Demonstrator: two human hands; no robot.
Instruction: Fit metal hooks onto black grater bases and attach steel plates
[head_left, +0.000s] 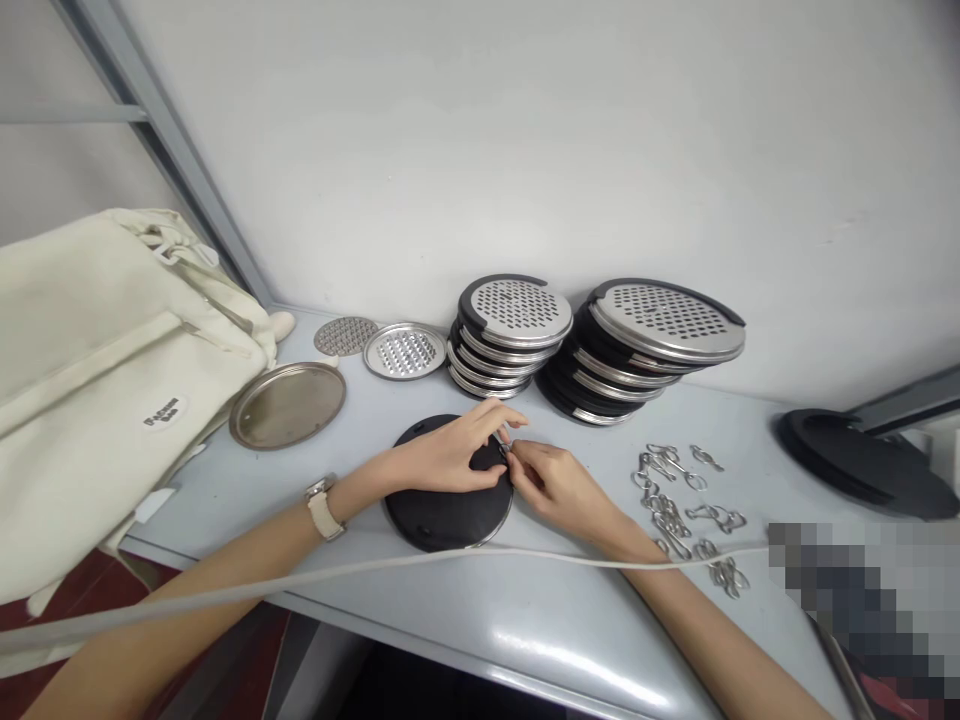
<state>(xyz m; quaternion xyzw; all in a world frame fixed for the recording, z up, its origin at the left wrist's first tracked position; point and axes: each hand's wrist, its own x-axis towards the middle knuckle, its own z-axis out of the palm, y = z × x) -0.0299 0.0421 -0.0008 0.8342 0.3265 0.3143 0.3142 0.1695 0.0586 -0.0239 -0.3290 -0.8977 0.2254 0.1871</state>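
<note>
A round black disc with a metallic rim (450,515) lies on the table, its underside or back facing up. My left hand (457,450) rests across its top with thumb and fingers apart, the fingertips close to the disc's right edge. At that edge my right hand (555,480) pinches a small shiny metal clip (505,450), mostly covered by the fingertips. Whether the clip is hooked to the disc cannot be made out. Several loose wire clips with rings (664,510) are scattered right of my right hand.
Behind the disc stand two stacks of black-rimmed metal graters, a smaller (517,310) and a larger one (664,320). Perforated plates (407,352) and a plain metal plate (300,400) lie left, beside a cream bag (112,370). A white cable (405,562) crosses in front. A black base (855,460) stands right.
</note>
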